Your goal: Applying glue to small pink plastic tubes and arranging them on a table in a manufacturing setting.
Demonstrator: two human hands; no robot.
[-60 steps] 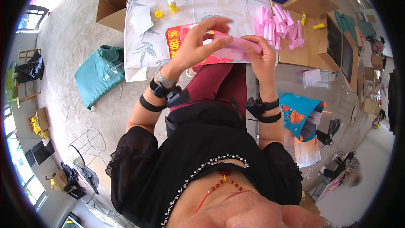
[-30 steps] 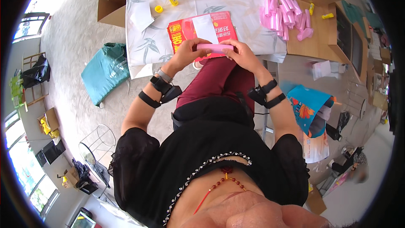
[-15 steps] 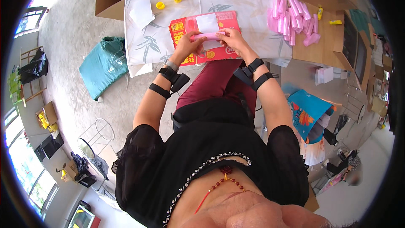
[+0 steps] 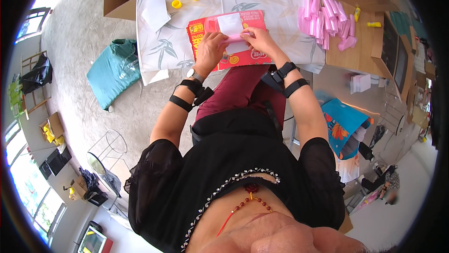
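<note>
Both hands have lowered the pink paper (image 4: 235, 39) from mid-air onto the red sheet (image 4: 252, 55). Left hand (image 4: 209, 49) and right hand (image 4: 258, 41) pinch its ends, fingers closed. The sheet reaches the table's (image 4: 280, 0) near edge. Open tablecloth lies left; pink rolls (image 4: 325, 21) crowd the right.

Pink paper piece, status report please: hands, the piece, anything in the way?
Left hand and right hand both pinching the pink paper piece. Piece held over the white sheet on the red printed sheet. Nothing in the way.
</note>
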